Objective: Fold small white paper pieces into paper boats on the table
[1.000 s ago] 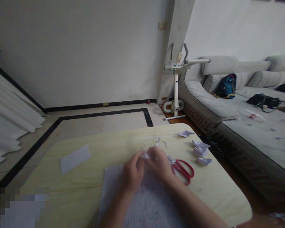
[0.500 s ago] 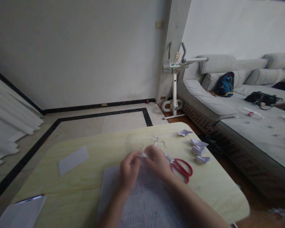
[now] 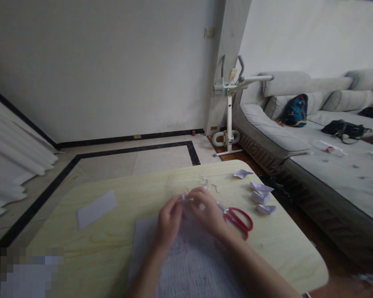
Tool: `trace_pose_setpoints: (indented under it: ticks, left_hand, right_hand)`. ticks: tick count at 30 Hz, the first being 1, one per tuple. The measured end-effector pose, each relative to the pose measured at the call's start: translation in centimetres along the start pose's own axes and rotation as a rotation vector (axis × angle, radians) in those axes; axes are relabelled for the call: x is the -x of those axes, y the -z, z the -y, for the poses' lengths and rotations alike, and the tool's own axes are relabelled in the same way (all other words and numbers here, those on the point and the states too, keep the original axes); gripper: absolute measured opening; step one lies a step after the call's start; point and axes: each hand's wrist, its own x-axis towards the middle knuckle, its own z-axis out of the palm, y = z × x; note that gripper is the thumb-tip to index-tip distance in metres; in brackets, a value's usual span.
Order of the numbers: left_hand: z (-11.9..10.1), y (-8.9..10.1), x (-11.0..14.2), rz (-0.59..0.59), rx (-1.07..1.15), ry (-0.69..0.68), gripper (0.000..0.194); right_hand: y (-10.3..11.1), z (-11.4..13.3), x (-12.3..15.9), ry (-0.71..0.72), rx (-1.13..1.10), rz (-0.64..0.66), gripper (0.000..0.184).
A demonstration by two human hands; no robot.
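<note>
Both hands meet over the top edge of a sheet of lined paper with writing (image 3: 186,260). A small folded piece of white paper (image 3: 186,198) sits between them, mostly covered by the fingers. My left hand (image 3: 168,217) pinches its left side. My right hand (image 3: 207,209) is closed on its right side, somewhat blurred. Scissors with red handles (image 3: 240,221) lie just right of my right hand, their blades partly behind it. Thin paper scraps (image 3: 215,188) are scattered beyond the fingers.
Several folded paper boats (image 3: 261,197) stand along the table's right side. A blank white paper piece (image 3: 97,210) lies on the left of the wooden table (image 3: 96,256). The lower left corner is pixelated. Beyond are exercise equipment (image 3: 229,107) and a grey sofa (image 3: 273,132).
The fingers of my right hand have shifted and curled over the folded paper, which shows less now. The view has moved slightly; the scissors and paper boats stay in place.
</note>
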Motion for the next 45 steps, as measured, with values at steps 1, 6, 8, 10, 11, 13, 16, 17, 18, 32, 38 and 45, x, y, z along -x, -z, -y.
trace_pose_setpoints:
  ticks: [1, 6, 8, 10, 11, 13, 16, 17, 18, 32, 38, 45]
  left_hand:
    - [0.0, -0.1, 0.1, 0.016, -0.006, -0.014, 0.029]
    - [0.3, -0.5, 0.3, 0.089, -0.025, -0.076, 0.028]
    - [0.4, -0.5, 0.3, 0.066, -0.035, -0.090, 0.024]
    - [0.5, -0.4, 0.2, 0.036, -0.050, -0.113, 0.021]
    - [0.5, -0.4, 0.1, 0.030, -0.058, -0.140, 0.019]
    - [0.5, -0.4, 0.0, 0.026, -0.069, -0.220, 0.019]
    - [0.3, -0.5, 0.0, 0.056, -0.068, -0.265, 0.019]
    - [0.2, -0.5, 0.1, 0.062, -0.060, -0.253, 0.019]
    - [0.1, -0.4, 0.1, 0.061, -0.046, -0.238, 0.019]
    - [-0.5, 0.1, 0.0, 0.062, 0.014, -0.241, 0.016]
    - [0.0, 0.2, -0.1, 0.002, -0.048, -0.317, 0.012]
    - [0.0, 0.3, 0.0, 0.019, -0.040, -0.292, 0.012]
  right_hand:
    - [0.0, 0.0, 0.0, 0.007, 0.011, -0.002, 0.016]
    - [0.0, -0.3, 0.0, 0.034, 0.042, -0.075, 0.016]
    - [0.0, -0.5, 0.0, 0.045, 0.049, -0.091, 0.016]
    - [0.0, -0.6, -0.1, 0.063, 0.050, -0.099, 0.017]
    - [-0.1, -0.6, -0.1, 0.074, 0.048, -0.099, 0.018]
    - [-0.1, -0.7, 0.0, 0.089, 0.041, -0.094, 0.020]
    - [-0.2, -0.5, 0.0, 0.097, 0.032, -0.084, 0.023]
    - [-0.2, -0.5, 0.1, 0.095, 0.030, -0.081, 0.024]
    - [-0.2, -0.5, 0.1, 0.093, 0.031, -0.079, 0.024]
    - [-0.1, -0.1, 0.1, 0.129, 0.027, -0.051, 0.024]
    - [-0.3, -0.4, 0.2, 0.158, 0.087, -0.070, 0.022]
    - [-0.5, -0.4, 0.4, 0.184, 0.137, -0.074, 0.019]
